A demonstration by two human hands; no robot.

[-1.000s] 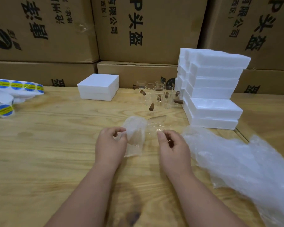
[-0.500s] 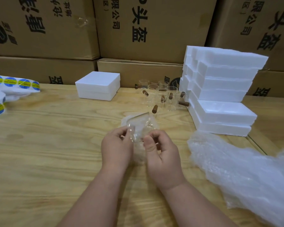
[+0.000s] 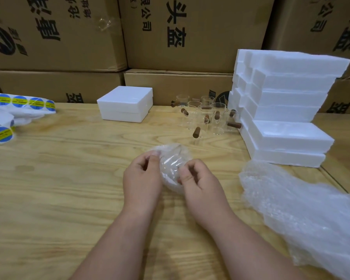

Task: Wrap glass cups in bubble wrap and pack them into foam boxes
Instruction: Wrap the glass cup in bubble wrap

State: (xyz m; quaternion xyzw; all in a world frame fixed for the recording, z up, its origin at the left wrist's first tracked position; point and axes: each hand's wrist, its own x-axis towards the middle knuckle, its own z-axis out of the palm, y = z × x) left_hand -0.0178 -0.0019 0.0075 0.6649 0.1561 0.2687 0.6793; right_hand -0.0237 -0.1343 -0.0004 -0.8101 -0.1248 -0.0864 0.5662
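Observation:
A glass cup wrapped in bubble wrap (image 3: 171, 164) sits between my hands above the middle of the wooden table (image 3: 59, 178). My left hand (image 3: 142, 178) grips its left side with curled fingers. My right hand (image 3: 198, 180) pinches the wrap on its right side. Several bare glass cups with brown wooden handles (image 3: 205, 118) stand at the back. A closed white foam box (image 3: 125, 103) sits left of them. A stack of white foam boxes (image 3: 285, 106) rises on the right.
A heap of bubble wrap (image 3: 303, 211) covers the table's right side. A strip of blue and yellow round stickers (image 3: 18, 104) lies at the far left. Brown cardboard cartons (image 3: 190, 33) wall off the back.
My hands have come together from apart and folded the loose wrap around the cup into a rounder bundle. The view has tilted slightly.

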